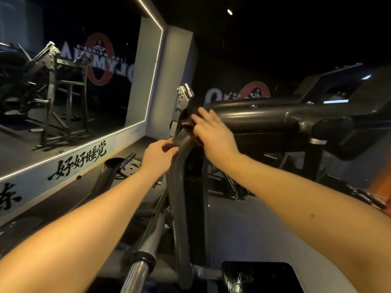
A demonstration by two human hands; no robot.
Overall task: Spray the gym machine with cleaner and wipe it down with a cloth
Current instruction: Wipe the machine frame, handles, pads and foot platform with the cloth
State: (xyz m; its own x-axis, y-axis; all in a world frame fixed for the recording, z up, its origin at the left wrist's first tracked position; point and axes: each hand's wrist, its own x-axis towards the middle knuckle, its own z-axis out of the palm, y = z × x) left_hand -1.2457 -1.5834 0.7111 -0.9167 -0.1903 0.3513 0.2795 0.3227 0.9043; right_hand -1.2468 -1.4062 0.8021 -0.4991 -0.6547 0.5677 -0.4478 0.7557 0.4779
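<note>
On the far left a wall mirror [74, 81] reflects other dim equipment, and none of it bears on the work. Moving right, the left hand [159, 153] is on the gym machine [179, 187], its fingers [172, 151] and thumb curled onto the side of the curved grey tube just below the bend, apparently as a brace. At the top of that bend sits the cloth [187, 126], a dark brownish rag bunched against the tube where it meets the upright bracket. The right hand [213, 130] lies over it, fingers mostly straight and spread, pressing the rag down on the metal rather than gripping it. Further right, the thick horizontal arm [254, 115] and the black pad [359, 115] beyond it run off toward the edge.

No spray bottle is in view, so the task seems to be in its wiping stage, at least for this section. The light is too dim to tell whether the tube is wet. The lower tube, the horizontal arm and the pads look likely to remain.
</note>
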